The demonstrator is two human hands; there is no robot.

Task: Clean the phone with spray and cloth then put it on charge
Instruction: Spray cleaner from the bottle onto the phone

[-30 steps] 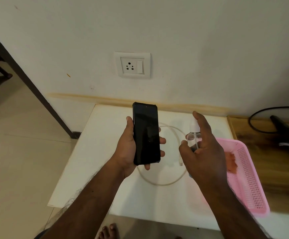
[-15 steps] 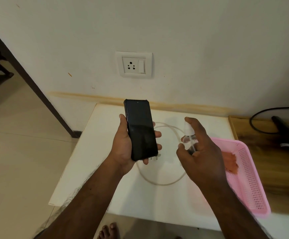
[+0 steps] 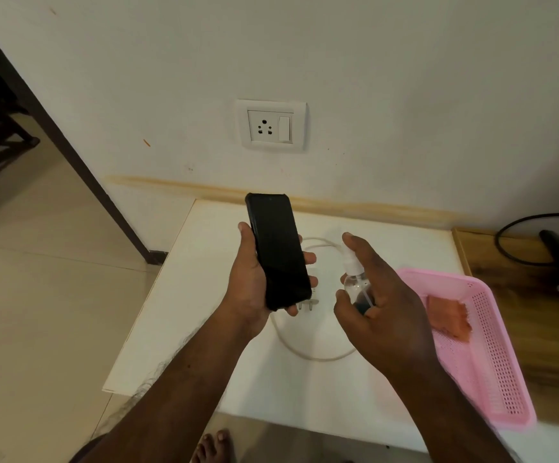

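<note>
Left hand point(image 3: 251, 289) grips the phone point(image 3: 278, 252) w/ thumb along its left edge & fingertips curled round the right edge; screen dark, facing up toward the camera, top end tilted toward the wall; phone held in the air above the white table point(image 3: 184, 329), not touching it. Right hand point(image 3: 381, 302) wraps a small clear spray bottle point(image 3: 355, 282), just right of the phone; index finger lies on the white pump top, other fingers & thumb curled round the body; nozzle points toward the phone, w/ a gap between the two. On the table, directly under & behind the phone: a white charger plug point(image 3: 311, 300) w/ metal pins showing just below the phone's lower end; its white cable point(image 3: 318, 357) loops in a ring on the tabletop, passing under both hands. Right of the phone, past the bottle: pink basket point(image 3: 491, 379) at the table's right edge, w/ an orange cloth point(image 3: 448, 317) lying inside. Above the phone on the wall: white socket point(image 3: 271, 127) w/ switch, nothing plugged in. Far right of the phone: wooden surface w/ black cord point(image 3: 511, 259). Below the phone at frame bottom: bare toes on the floor.
</note>
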